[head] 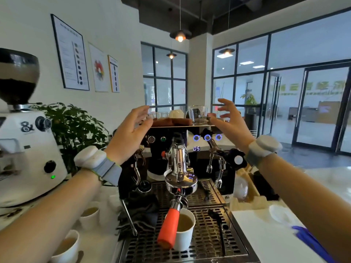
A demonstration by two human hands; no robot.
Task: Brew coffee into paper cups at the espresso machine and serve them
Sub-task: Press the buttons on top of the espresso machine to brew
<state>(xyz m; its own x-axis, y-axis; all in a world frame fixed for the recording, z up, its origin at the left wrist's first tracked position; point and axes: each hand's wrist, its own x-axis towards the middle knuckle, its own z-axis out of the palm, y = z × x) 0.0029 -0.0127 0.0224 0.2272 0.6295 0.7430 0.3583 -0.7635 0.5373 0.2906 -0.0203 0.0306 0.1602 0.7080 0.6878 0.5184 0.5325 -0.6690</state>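
The black espresso machine [201, 160] stands in front of me, its display reading 05. A portafilter with an orange handle [169, 224] is locked in the chrome group head [179, 168]. Under it, on the drip tray [207, 238], a white paper cup [185, 232] holds light brown coffee. Two more filled paper cups [90, 215] [67, 245] stand on the counter at the left. My left hand [131, 131] and my right hand [228, 120] are both raised at the machine's top edge, fingers spread, holding nothing.
A white grinder [28, 149] with a bean hopper stands left, a green plant [76, 128] behind it. Glass cups [197, 112] and a white cup sit on the machine's top. A dark cloth [140, 215] lies on the tray's left. A white saucer [281, 213] and blue item [311, 242] lie right.
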